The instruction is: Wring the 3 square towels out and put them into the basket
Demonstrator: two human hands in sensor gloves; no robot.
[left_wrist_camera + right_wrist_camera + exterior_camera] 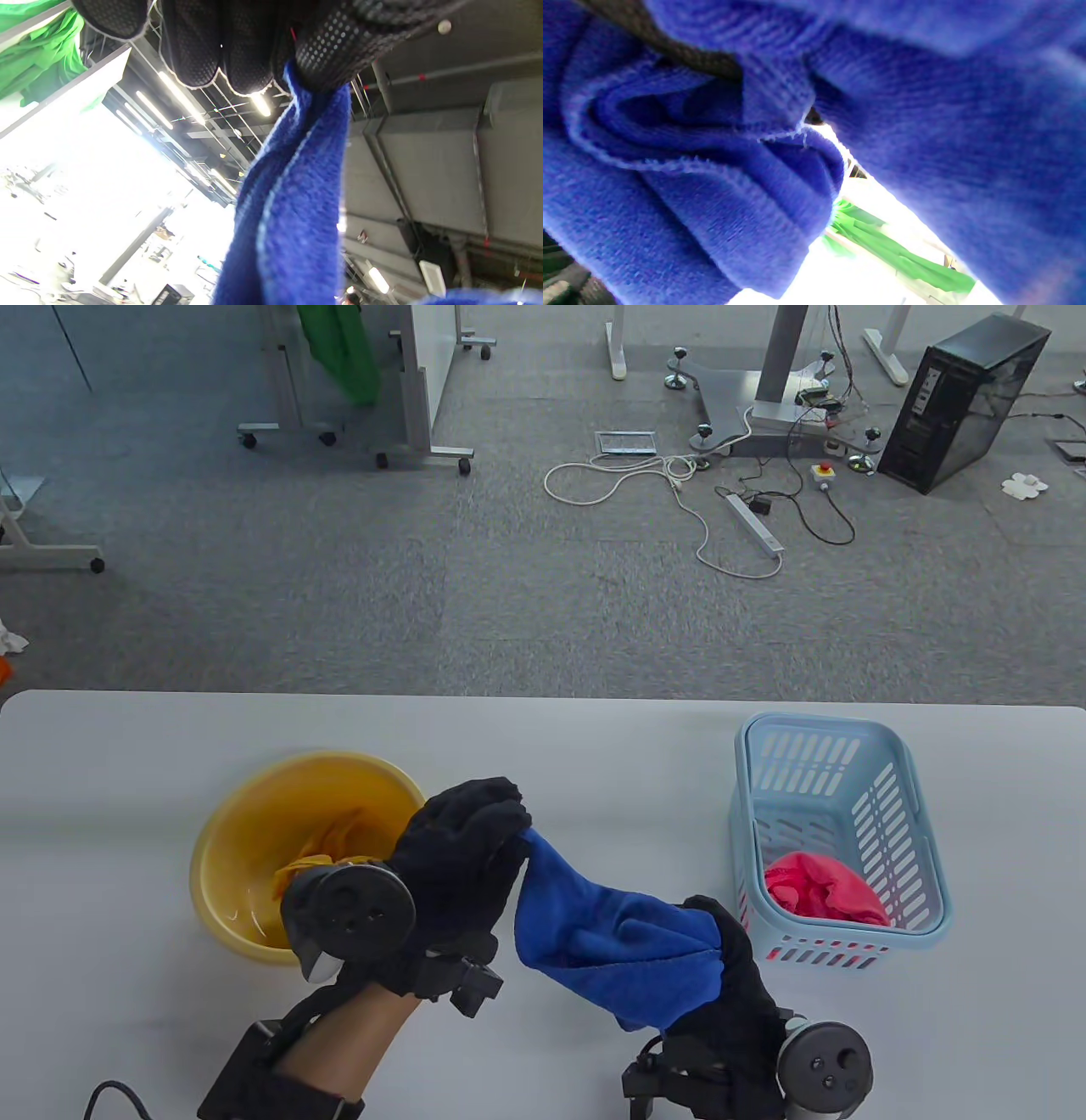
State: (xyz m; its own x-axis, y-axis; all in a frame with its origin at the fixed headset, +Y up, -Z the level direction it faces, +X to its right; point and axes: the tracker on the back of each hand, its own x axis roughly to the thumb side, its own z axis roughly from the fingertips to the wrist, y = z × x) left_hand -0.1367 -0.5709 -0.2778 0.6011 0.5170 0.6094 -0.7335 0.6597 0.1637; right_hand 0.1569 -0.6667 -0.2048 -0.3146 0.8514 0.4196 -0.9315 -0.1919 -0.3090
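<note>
You are holding a blue towel (607,937) stretched between both hands, above the white bench (594,746) and between the yellow basin (246,848) and the pale blue basket (836,823). Your left hand (462,857) has its fingers curled tight around the towel's upper end, just beside the basin's right rim; the left wrist view shows the fingertips (199,46) pinching the bunched cloth. Your right hand (734,976) grips the lower end, toward the basket from the basin, with folds of towel wrapped over its fingers. The cloth sags loosely between the hands and shows little twist.

A red towel (823,891) already lies inside the basket. A yellow towel (318,853) sits in the basin.

This looks like the wringing of the second towel, at or near its start. Next you likely need to turn your hands in opposite directions, ideally back over the basin so any water falls there, then carry the towel away from the basin and drop it into the basket.
</note>
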